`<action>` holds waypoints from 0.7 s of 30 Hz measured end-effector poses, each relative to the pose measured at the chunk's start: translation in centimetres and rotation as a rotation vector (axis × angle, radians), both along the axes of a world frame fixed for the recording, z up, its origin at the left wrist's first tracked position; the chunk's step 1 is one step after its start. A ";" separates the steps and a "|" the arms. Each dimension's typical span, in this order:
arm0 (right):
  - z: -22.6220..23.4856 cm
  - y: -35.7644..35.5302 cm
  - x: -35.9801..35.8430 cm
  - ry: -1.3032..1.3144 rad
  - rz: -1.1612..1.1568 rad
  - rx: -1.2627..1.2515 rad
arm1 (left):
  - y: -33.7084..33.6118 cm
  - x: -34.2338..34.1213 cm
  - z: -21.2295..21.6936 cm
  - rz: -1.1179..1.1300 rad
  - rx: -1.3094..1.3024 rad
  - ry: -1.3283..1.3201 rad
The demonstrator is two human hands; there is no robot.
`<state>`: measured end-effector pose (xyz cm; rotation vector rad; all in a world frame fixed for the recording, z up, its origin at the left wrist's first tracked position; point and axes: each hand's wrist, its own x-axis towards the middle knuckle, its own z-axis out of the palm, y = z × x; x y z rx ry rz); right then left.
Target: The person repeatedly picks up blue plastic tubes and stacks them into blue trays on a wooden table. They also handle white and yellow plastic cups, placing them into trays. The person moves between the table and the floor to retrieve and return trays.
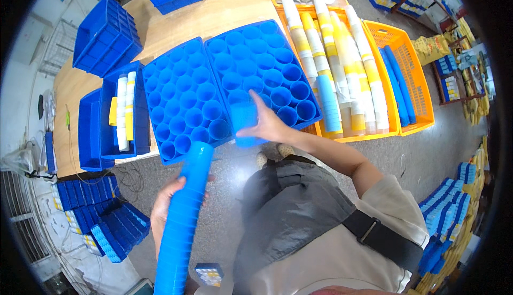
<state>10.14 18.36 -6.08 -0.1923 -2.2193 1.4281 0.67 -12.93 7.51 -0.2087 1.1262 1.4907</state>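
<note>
Wooden bench (224, 6) carries two blue cell trays (224, 89) at its near edge, already filled with blue cups. Beyond the bench's right edge sits an orange crate (411, 76) of stacked cups. The left hand (165, 215) wraps around a long stack of blue cups (184, 215). The right hand (270, 127) pinches one blue cup (245, 121) over the right tray's near corner.

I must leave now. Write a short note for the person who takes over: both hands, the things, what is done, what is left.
Left hand: holds a long stack of blue cups.
Right hand: holds one blue cup at the near edge of the right blue tray.
Both trays lie side by side on the wooden table; the left tray also has cups in its holes.
Done: most holes appear filled.
Left: the cup in hand, and the stack.
</note>
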 end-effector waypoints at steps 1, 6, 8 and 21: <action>-0.4 0.5 0.1 -0.065 0.074 0.032 | -0.7 -1.0 -0.8 0.060 0.005 -0.007; 1.9 0.4 1.4 -0.106 0.097 0.580 | -5.8 -8.3 -3.3 0.549 0.112 -0.093; 3.9 -0.1 2.1 0.022 -0.004 0.478 | -6.7 -11.5 -4.2 0.684 -0.093 0.230; 4.8 9.0 10.2 -0.459 -0.069 -0.493 | 6.5 -19.8 -17.6 0.163 -0.837 1.909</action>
